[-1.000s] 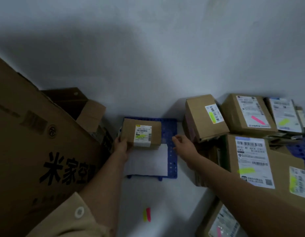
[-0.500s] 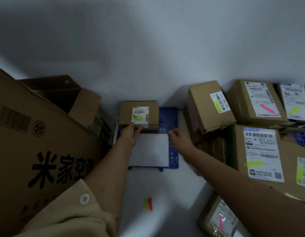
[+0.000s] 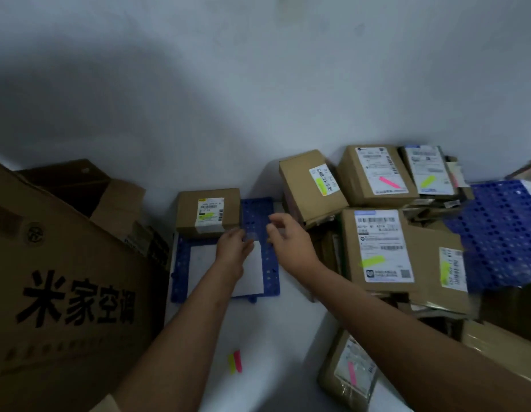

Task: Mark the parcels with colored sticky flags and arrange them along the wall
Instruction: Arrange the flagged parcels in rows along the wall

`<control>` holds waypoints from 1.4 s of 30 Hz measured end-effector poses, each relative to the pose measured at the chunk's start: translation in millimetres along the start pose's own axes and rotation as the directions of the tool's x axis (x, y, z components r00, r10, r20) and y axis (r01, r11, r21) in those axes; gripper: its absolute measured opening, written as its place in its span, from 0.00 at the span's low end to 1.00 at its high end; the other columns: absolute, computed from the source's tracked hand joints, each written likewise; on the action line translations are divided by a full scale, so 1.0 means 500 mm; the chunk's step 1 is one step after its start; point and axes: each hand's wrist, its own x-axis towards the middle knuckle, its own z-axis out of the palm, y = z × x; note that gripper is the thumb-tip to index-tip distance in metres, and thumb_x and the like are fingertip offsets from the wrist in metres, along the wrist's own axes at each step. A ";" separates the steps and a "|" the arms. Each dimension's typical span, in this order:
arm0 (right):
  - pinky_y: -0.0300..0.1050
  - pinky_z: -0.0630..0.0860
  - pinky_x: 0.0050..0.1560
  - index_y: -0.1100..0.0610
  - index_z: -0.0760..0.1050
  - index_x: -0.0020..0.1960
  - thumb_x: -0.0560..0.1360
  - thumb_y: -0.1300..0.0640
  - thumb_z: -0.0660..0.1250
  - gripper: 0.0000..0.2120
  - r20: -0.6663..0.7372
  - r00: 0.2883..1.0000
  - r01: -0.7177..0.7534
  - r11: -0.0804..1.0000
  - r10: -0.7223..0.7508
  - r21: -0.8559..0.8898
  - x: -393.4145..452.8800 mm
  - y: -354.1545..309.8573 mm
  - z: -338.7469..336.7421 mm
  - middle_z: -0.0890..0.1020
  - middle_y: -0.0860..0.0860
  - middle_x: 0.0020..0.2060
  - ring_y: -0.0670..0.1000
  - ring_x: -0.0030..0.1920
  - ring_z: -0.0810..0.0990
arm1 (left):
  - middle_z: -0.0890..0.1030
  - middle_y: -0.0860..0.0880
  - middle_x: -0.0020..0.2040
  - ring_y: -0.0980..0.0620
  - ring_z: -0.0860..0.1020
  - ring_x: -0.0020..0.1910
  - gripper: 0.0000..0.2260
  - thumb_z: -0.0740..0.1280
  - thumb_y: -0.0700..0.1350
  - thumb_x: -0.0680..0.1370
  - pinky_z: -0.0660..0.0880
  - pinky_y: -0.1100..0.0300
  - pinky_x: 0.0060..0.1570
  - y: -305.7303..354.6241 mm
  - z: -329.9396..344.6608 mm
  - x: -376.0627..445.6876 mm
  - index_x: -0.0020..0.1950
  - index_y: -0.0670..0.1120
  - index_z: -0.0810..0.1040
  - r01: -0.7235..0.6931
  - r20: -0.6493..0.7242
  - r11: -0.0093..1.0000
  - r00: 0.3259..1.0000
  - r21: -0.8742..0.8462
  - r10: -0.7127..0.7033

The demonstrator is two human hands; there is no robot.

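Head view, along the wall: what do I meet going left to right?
Big printed carton → small parcel with yellow flag on the blue pallet → tilted parcel, yellow flag → parcel with pink flag → raised blue crate.

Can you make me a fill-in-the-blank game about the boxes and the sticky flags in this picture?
1. The small parcel by the wall sits on a ___ plastic pallet.
2. The flag on that parcel's label is ___.
3. The loose flags on the floor are yellow and ___.
4. The big carton with black writing is on the ___ side of the picture.

Missing words: blue; yellow; pink; left
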 end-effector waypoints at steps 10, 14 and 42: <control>0.39 0.74 0.57 0.52 0.74 0.62 0.81 0.57 0.61 0.10 -0.403 0.914 0.103 0.990 -0.054 0.100 -0.082 0.034 -0.288 0.79 0.48 0.56 0.45 0.55 0.77 | 0.82 0.48 0.55 0.49 0.80 0.56 0.10 0.61 0.49 0.83 0.76 0.50 0.62 -0.058 0.177 -0.223 0.60 0.49 0.79 -0.279 0.344 0.846 0.931 0.455 0.122; 0.51 0.78 0.51 0.50 0.70 0.58 0.81 0.51 0.60 0.07 -0.403 0.899 -0.119 0.981 0.172 0.155 -0.109 0.101 -0.359 0.79 0.49 0.54 0.50 0.53 0.79 | 0.78 0.53 0.63 0.51 0.74 0.65 0.16 0.57 0.57 0.83 0.69 0.53 0.66 -0.088 0.211 -0.277 0.68 0.54 0.73 -0.324 0.430 0.759 0.901 0.565 0.064; 0.56 0.75 0.60 0.47 0.71 0.57 0.82 0.42 0.54 0.13 -0.275 0.924 -0.132 0.896 0.266 0.424 -0.113 0.077 -0.298 0.80 0.49 0.52 0.50 0.54 0.79 | 0.77 0.44 0.67 0.46 0.80 0.62 0.36 0.74 0.45 0.72 0.75 0.45 0.64 -0.039 0.093 -0.311 0.75 0.62 0.60 -0.332 0.603 0.930 0.778 0.156 0.176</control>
